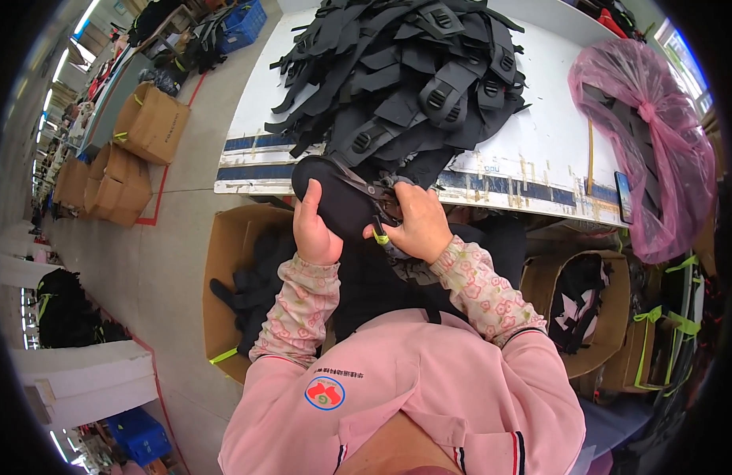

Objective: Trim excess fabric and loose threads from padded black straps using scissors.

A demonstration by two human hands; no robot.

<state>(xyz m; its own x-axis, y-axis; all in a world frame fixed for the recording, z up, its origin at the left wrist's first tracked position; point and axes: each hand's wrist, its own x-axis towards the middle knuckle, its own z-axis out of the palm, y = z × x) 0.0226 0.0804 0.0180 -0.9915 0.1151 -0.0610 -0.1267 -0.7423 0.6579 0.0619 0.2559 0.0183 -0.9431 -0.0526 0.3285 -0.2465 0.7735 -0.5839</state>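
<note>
My left hand [317, 228] grips a black padded piece [339, 198] with a rounded end, its thumb at the edge and its fingers hidden behind. Scissors [371, 190] are in my right hand [420, 224], which is closed round their handles. Their blades lie against the face of the black piece, pointing up and left. A scrap of yellow-green material [381, 238] shows by my right thumb. Just beyond both hands, black webbing straps with plastic buckles [429, 91] are heaped on the white table [251, 119].
Open cardboard boxes with black pieces stand at my left [222, 261] and right [615, 317]. A pink plastic bag [667, 158] hangs over the table's right end beside a phone [623, 198]. More cartons [152, 123] and a blue crate [243, 25] stand along the left.
</note>
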